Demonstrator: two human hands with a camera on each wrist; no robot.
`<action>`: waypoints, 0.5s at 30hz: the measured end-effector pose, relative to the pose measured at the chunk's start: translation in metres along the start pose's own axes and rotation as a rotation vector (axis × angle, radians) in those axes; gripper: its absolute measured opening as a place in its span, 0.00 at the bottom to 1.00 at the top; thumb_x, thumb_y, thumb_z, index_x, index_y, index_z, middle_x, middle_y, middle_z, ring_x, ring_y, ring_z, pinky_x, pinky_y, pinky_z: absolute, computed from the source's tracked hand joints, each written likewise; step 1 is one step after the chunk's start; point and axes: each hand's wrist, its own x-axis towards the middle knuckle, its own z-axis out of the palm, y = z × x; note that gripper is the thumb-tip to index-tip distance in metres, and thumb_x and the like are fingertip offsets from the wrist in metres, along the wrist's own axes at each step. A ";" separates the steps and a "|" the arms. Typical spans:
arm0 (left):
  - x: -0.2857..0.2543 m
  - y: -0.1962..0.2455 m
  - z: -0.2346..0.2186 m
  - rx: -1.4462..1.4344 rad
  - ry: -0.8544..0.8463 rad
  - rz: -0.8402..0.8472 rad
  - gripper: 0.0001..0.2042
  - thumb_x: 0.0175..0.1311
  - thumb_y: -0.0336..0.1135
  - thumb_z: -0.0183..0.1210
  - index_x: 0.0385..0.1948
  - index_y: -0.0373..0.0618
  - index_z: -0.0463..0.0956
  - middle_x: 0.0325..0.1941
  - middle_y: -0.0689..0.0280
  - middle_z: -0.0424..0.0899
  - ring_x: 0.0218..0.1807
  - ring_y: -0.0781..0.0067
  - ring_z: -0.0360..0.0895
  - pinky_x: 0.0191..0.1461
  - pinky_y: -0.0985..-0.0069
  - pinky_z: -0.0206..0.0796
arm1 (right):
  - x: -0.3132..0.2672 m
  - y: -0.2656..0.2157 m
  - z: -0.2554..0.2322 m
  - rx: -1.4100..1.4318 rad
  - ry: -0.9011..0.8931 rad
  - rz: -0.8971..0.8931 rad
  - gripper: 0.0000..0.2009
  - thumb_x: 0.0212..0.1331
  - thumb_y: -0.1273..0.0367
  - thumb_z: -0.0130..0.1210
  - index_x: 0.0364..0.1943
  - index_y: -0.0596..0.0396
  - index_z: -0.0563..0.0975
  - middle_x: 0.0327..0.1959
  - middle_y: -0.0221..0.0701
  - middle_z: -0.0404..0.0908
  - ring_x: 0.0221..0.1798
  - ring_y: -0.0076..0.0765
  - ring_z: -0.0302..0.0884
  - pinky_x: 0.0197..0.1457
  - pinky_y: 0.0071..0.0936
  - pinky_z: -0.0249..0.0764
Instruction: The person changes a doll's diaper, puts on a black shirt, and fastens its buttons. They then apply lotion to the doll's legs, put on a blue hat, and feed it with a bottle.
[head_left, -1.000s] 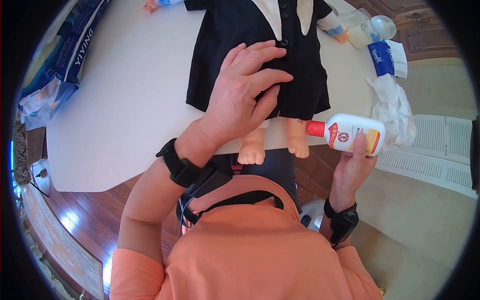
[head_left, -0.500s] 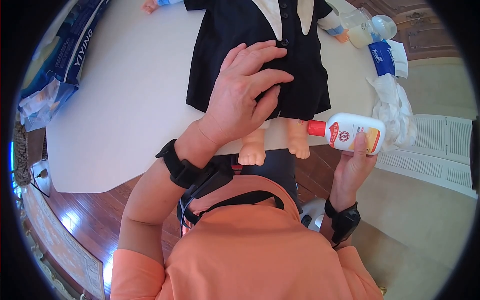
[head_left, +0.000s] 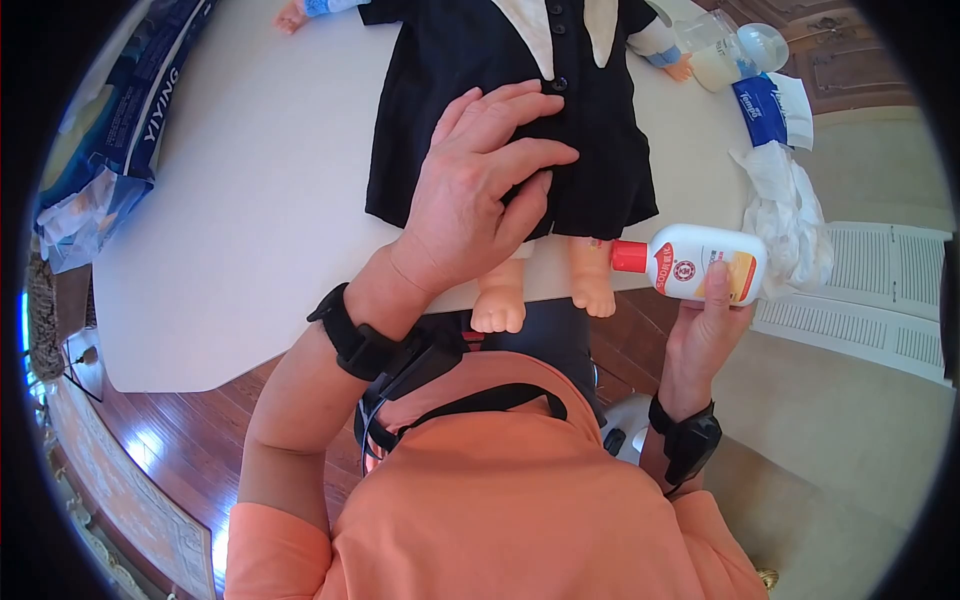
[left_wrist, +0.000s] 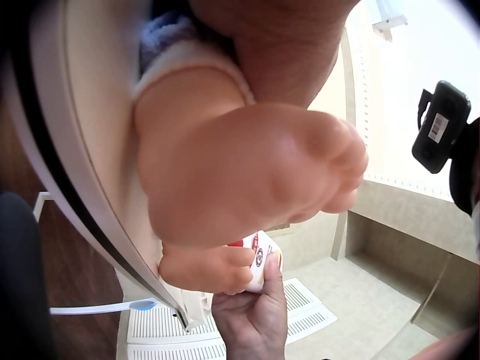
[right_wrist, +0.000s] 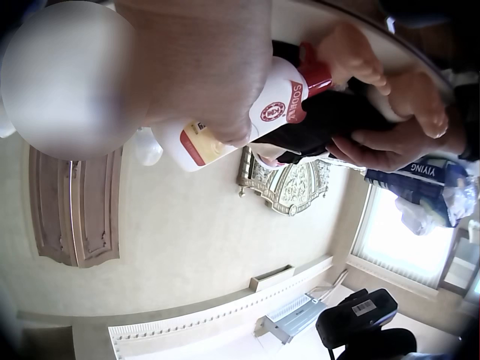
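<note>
A doll in a black outfit (head_left: 430, 80) with white pointed collar flaps lies on its back, its feet (head_left: 498, 308) at the table's near edge. My left hand (head_left: 475, 185) rests on the lower front of the outfit, fingers loosely extended below the buttons. With my right hand (head_left: 705, 335) I hold a white lotion bottle (head_left: 690, 265) on its side, thumb over the label. Its red cap (head_left: 629, 256) is on and points at the doll's leg. In the left wrist view the doll's foot (left_wrist: 247, 172) fills the middle, with the bottle (left_wrist: 257, 259) behind it.
On the white table (head_left: 240, 220), a blue YIYING pack (head_left: 140, 120) lies at the left. Along the right edge are a baby bottle (head_left: 710, 60), a blue Tempo tissue pack (head_left: 762, 110) and crumpled white tissue (head_left: 785, 205).
The head view has shifted slightly. Both hands, the doll and the lotion bottle keep their places relative to one another.
</note>
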 end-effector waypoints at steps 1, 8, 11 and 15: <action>0.000 0.000 0.000 -0.001 -0.001 0.000 0.09 0.42 0.25 0.54 0.28 0.45 0.77 0.46 0.62 0.72 0.55 0.59 0.65 0.58 0.60 0.50 | 0.000 0.000 0.001 0.022 0.007 0.002 0.17 0.52 0.70 0.56 0.44 0.60 0.67 0.40 0.32 0.73 0.41 0.26 0.74 0.46 0.26 0.72; 0.001 0.003 -0.004 -0.002 -0.051 -0.024 0.12 0.43 0.22 0.53 0.31 0.44 0.77 0.50 0.60 0.71 0.58 0.59 0.63 0.62 0.62 0.47 | 0.001 0.000 0.000 0.041 0.001 0.003 0.16 0.51 0.70 0.56 0.44 0.61 0.67 0.39 0.32 0.73 0.41 0.27 0.74 0.46 0.25 0.72; 0.001 0.003 -0.004 0.001 -0.048 -0.022 0.12 0.43 0.22 0.53 0.31 0.44 0.77 0.50 0.60 0.72 0.58 0.59 0.64 0.62 0.62 0.48 | 0.001 0.001 -0.001 0.057 -0.013 0.010 0.17 0.51 0.71 0.57 0.44 0.61 0.67 0.39 0.32 0.73 0.41 0.27 0.74 0.46 0.25 0.72; 0.000 0.000 0.000 -0.001 -0.003 -0.003 0.09 0.42 0.26 0.54 0.28 0.45 0.77 0.47 0.61 0.72 0.55 0.59 0.65 0.59 0.60 0.50 | 0.001 0.002 -0.002 0.075 -0.012 0.023 0.18 0.50 0.71 0.58 0.44 0.60 0.67 0.40 0.32 0.73 0.42 0.27 0.74 0.47 0.26 0.71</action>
